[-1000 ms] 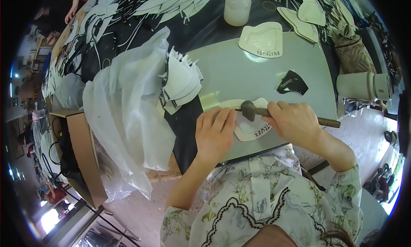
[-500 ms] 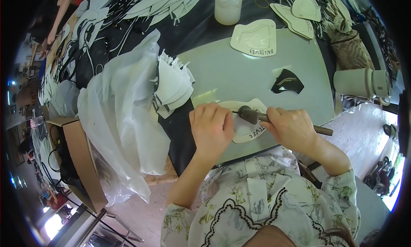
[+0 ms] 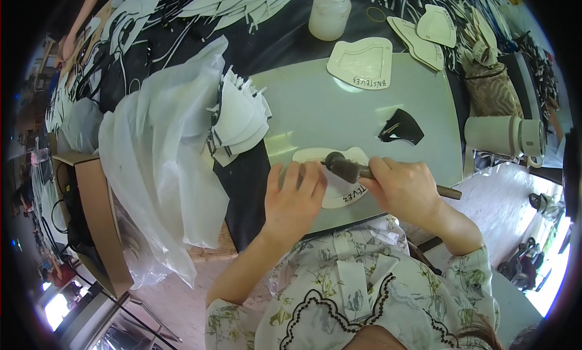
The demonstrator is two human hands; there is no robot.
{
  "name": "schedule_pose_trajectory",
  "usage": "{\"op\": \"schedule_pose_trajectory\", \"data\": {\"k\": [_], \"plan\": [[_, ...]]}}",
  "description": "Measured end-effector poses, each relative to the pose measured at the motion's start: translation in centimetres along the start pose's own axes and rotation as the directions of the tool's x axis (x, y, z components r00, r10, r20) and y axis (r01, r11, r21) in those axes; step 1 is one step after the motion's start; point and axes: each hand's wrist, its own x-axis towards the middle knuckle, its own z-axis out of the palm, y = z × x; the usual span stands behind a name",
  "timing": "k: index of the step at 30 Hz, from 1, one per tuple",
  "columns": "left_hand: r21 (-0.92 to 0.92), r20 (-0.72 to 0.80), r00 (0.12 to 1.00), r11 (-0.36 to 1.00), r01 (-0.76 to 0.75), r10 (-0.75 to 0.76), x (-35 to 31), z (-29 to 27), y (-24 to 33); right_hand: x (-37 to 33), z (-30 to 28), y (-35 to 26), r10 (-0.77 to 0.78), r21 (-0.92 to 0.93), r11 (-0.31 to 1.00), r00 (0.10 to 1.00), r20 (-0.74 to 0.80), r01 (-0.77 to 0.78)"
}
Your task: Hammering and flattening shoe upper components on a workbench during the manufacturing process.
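Note:
My right hand (image 3: 405, 189) is closed around the wooden handle of a hammer (image 3: 344, 168). Its dark head rests over a cream card template (image 3: 339, 198) with handwriting on it, at the near edge of a grey-green board (image 3: 291, 116). At the template's left edge my left hand (image 3: 294, 201) lies palm down, fingers apart, their tips close beside the hammer head. Whatever is under those fingertips is hidden. Farther right on the board lies a small black curved piece (image 3: 403, 127) with a slit. Another cream template (image 3: 362, 63) lies at the far edge.
Left of the board are a stack of white cut pieces (image 3: 239, 119), a translucent plastic sheet (image 3: 167, 156) and an open cardboard box (image 3: 100, 222). A white bottle (image 3: 330, 13) stands at the back. More templates (image 3: 436, 25) and a pale flask (image 3: 503, 136) are on the right.
The fingers of my left hand have straightened and spread from a more curled pose. The hammer has shifted slightly and its head sits a little differently. The whole view has moved a little.

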Motion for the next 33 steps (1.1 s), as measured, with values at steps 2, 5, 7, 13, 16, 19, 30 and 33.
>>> {"op": "schedule_pose_trajectory", "data": {"k": [2, 5, 7, 13, 16, 19, 30, 33], "plan": [[-0.203, 0.033, 0.992, 0.971, 0.123, -0.119, 0.1, -0.2, -0.4, 0.0, -0.5, 0.0, 0.026, 0.043, 0.999, 0.999, -0.046, -0.024], [-0.375, 0.062, 0.964, 0.889, 0.263, -0.259, -0.1, -0.4, -0.3, -0.6, 0.6, 0.6, 0.014, 0.001, 1.0, 1.0, -0.014, -0.014], [-0.387, 0.045, 0.953, 0.874, 0.294, -0.3, -0.1, 0.1, 0.1, -0.8, 0.7, 0.7, 0.045, 0.024, 0.999, 0.999, 0.007, -0.045], [-0.426, 0.079, 0.917, 0.819, 0.385, -0.391, 0.9, 0.2, 0.1, -0.7, 1.1, 0.6, 0.033, 0.011, 0.999, 0.999, 0.006, -0.033], [-0.447, 0.112, 0.906, 0.794, 0.413, -0.408, 1.6, 0.5, 0.1, -1.2, 1.4, 0.8, 0.037, 0.026, 0.999, 0.999, -0.013, -0.037], [-0.467, 0.09, 0.913, 0.793, 0.392, -0.398, 1.8, 1.2, -0.4, -1.2, 1.2, 0.6, 0.033, 0.011, 0.999, 0.999, -0.012, -0.032], [-0.652, -0.062, 0.895, 0.696, 0.299, -0.442, -2.0, 2.3, -0.5, 3.0, -0.5, 0.7, -0.061, -0.061, 0.996, 0.996, 0.068, 0.065], [-0.69, -0.078, 0.891, 0.669, 0.276, -0.447, -1.7, 2.3, -0.7, 3.2, -1.4, 0.8, -0.094, 0.061, 0.993, 0.982, -0.166, 0.105]]}}
